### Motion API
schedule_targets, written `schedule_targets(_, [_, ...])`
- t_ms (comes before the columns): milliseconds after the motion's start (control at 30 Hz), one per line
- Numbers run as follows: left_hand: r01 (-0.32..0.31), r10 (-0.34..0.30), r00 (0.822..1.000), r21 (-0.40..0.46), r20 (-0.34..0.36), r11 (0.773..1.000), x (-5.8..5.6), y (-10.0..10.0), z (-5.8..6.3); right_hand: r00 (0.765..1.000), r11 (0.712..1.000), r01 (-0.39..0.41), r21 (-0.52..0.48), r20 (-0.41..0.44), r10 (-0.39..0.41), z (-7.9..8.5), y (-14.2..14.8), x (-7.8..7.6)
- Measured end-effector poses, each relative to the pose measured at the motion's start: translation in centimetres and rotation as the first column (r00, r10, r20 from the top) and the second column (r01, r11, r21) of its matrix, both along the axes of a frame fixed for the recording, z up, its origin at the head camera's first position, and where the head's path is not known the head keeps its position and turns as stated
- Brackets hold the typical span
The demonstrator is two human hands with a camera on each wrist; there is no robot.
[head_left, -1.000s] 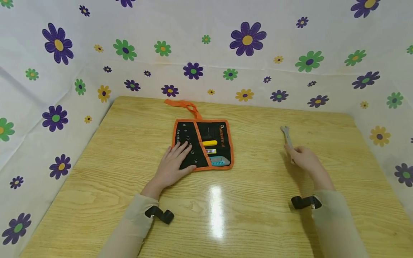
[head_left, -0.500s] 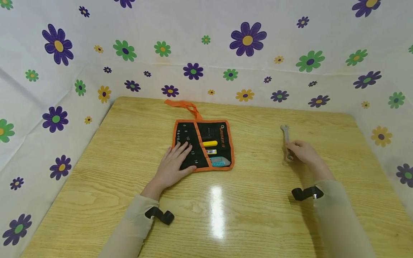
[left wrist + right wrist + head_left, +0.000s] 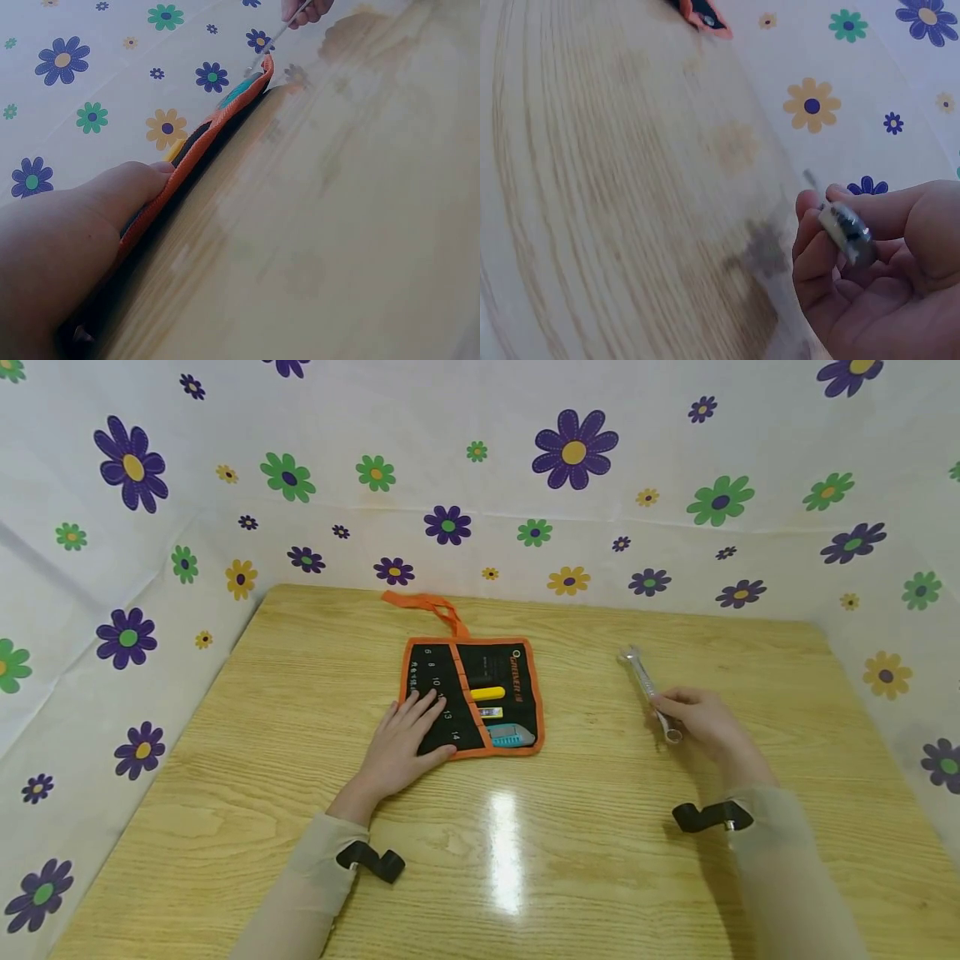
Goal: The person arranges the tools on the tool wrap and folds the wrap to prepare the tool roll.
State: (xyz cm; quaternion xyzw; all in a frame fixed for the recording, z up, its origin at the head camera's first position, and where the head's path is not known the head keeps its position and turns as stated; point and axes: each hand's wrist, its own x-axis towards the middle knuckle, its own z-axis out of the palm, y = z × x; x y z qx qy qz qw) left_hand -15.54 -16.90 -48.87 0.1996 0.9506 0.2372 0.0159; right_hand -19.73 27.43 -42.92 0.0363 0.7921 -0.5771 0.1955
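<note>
The wrench (image 3: 642, 678) has swung, its far end now leaning left toward the tool pouch's (image 3: 463, 723) side. The right hand's fingers pinch it over the right of the surface (image 3: 585, 827); the left hand (image 3: 405, 735) rests on the pouch, fingers spread.

I see a pale tan sleeve (image 3: 300, 897) lower left, a matching sleeve (image 3: 780, 885) lower right, each with a bent black wrist camera (image 3: 369, 858).

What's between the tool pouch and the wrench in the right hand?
Only bare tabletop: the head view shows no object between the tool pouch and the wrench in the right hand.
</note>
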Motion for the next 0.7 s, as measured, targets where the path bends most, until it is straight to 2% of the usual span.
schedule_targets(167, [-0.001, 0.001, 1.000, -0.010, -0.002, 1.000, 0.0, -0.1, 0.0, 0.999, 0.983, -0.022, -0.183, -0.047, 0.013, 0.0, -0.6, 0.2])
schedule_targets(233, [-0.001, 0.001, 1.000, -0.011, -0.004, 1.000, 0.0, 0.0, 0.0, 0.997, 0.961, -0.032, -0.276, -0.071, 0.013, 0.1, -0.9, 0.2])
schedule_targets(400, [-0.002, 0.002, 1.000, -0.003, 0.000, 1.000, 0.1, 0.0, 0.1, 0.997, 0.900, -0.038, -0.435, -0.083, 0.002, 0.4, -1.8, 0.2])
schedule_targets(567, [-0.003, 0.003, 1.000, 0.002, 0.003, 1.000, 0.1, 0.0, 0.0, 0.996, 0.870, -0.030, -0.492, -0.091, -0.017, 1.0, -2.7, 0.1])
schedule_targets(700, [-0.002, 0.002, 1.000, 0.006, 0.004, 1.000, 0.0, 0.0, 0.0, 0.991, 0.875, -0.034, -0.483, -0.131, -0.034, 1.1, -3.2, 0.0])
